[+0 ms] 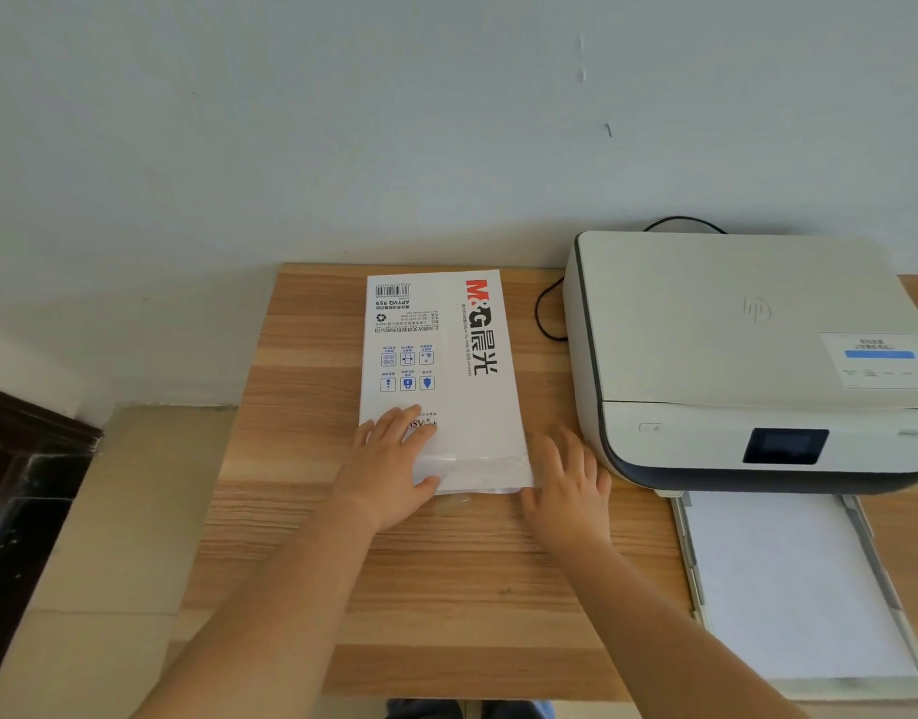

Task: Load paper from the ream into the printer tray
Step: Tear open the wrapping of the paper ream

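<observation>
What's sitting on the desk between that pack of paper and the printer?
In the head view, only a black cable loops between the ream and the printer at the back; nearer, the right hand rests on the bare wooden desk.

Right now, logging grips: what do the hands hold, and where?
Left hand presses the paper ream at its near open end; right hand holds nothing.
</observation>
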`<state>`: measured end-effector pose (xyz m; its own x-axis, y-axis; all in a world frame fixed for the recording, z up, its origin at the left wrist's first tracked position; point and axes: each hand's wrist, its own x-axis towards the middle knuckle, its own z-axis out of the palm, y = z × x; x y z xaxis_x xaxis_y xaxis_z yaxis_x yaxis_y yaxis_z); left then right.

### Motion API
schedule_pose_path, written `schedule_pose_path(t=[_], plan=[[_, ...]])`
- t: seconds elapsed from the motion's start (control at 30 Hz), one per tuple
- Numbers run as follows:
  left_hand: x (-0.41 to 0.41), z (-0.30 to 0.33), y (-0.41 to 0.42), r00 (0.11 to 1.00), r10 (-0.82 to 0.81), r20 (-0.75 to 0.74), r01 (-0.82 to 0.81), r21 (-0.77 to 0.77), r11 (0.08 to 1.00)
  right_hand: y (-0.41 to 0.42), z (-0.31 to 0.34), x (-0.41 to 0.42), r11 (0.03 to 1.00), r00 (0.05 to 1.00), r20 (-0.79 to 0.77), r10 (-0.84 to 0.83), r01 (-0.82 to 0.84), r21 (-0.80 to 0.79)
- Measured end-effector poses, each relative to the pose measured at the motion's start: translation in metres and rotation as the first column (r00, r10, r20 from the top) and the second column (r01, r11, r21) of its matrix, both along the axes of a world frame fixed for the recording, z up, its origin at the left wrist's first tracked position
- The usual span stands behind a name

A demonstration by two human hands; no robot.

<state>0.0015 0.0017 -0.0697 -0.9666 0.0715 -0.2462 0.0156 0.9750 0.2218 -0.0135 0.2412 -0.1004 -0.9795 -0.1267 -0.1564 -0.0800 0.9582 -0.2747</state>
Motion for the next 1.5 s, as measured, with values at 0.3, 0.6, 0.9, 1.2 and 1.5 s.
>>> schedule_pose_path(t=[0.3, 0.6, 0.9, 1.2, 1.5], plan=[[0.001, -0.011, 0.007, 0.998, -0.055, 0.012, 0.056, -0.074, 0.996, 0.002, 0.001, 0.001, 0.999, 1.0, -0.006, 0.002, -0.002, -0.046], [-0.001, -0.012, 0.007, 0.963, -0.164, -0.214, 0.168, -0.001, 0.986, 0.003, 0.0, 0.001, 0.999, 1.0, -0.007, 0.016, -0.016, -0.032], [-0.017, 0.009, 0.01, 0.949, -0.116, -0.292, 0.145, 0.08, 0.986, -0.009, 0.005, -0.006, 0.999, 0.999, -0.02, 0.042, -0.043, -0.031], [-0.03, 0.019, 0.007, 0.945, -0.049, -0.323, 0.074, 0.067, 0.995, -0.03, 0.019, -0.022, 0.988, 0.99, -0.117, 0.078, -0.092, -0.123], [-0.009, 0.03, 0.011, 0.848, -0.102, -0.52, 0.158, 0.064, 0.985, -0.047, 0.033, -0.036, 0.98, 0.978, -0.179, 0.104, -0.132, -0.148]])
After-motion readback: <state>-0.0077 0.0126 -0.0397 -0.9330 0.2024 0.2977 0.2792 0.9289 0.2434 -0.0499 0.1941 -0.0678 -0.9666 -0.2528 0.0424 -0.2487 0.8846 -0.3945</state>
